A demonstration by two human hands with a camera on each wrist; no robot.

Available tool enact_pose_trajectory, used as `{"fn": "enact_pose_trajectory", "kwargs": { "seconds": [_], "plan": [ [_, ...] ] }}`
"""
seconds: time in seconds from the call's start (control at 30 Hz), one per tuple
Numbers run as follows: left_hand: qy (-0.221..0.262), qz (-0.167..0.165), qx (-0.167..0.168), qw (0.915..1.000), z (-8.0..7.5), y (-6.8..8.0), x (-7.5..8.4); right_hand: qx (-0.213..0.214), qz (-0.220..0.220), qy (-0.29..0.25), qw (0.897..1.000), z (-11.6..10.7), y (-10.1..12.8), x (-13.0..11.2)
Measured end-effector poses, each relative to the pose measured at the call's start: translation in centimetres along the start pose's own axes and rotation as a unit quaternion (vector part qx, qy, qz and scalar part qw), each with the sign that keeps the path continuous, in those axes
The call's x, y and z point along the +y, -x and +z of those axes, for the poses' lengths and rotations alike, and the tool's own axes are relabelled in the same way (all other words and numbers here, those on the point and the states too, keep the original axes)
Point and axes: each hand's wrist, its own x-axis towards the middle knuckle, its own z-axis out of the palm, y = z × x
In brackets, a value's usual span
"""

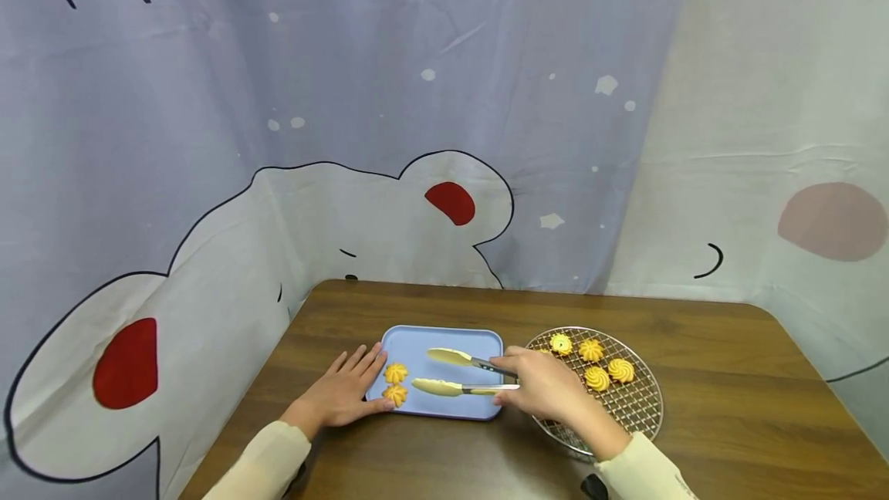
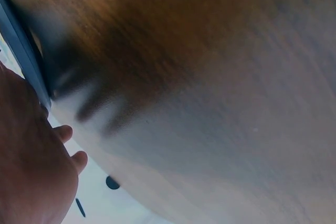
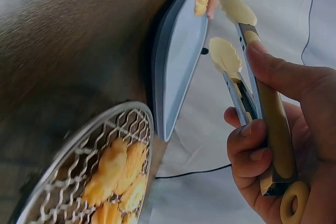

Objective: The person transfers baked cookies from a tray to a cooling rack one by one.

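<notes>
My right hand (image 1: 549, 384) grips a pair of tongs (image 3: 277, 129) with cream scalloped tips and metal arms. The tips stand apart over the blue tray (image 1: 465, 338), with nothing between them. On the tray's left side lie two piped, swirl-shaped cookies, a far cookie (image 1: 396, 373) and a near cookie (image 1: 395, 395). My left hand (image 1: 340, 396) rests at the tray's left edge, fingers spread and straight, thumb by the near cookie. In the left wrist view the left hand (image 2: 31, 156) shows only in part, beside the tray's side.
Right of the tray is a round wire rack (image 1: 635, 411) bearing several more swirl cookies (image 1: 621, 370); my right forearm passes over its near left part. All stands on a brown wooden table (image 1: 729, 376), with a printed curtain (image 1: 556, 137) behind.
</notes>
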Motion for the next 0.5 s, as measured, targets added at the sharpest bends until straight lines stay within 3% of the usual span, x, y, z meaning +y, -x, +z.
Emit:
{"fn": "enact_pose_trajectory", "kwargs": {
  "seconds": [0.5],
  "plan": [
    [0.005, 0.000, -0.006, 1.0000, -0.4, 0.0, 0.3, -0.030, 0.008, -0.007, 0.999, 1.4, -2.8, -0.9]
  ]
}}
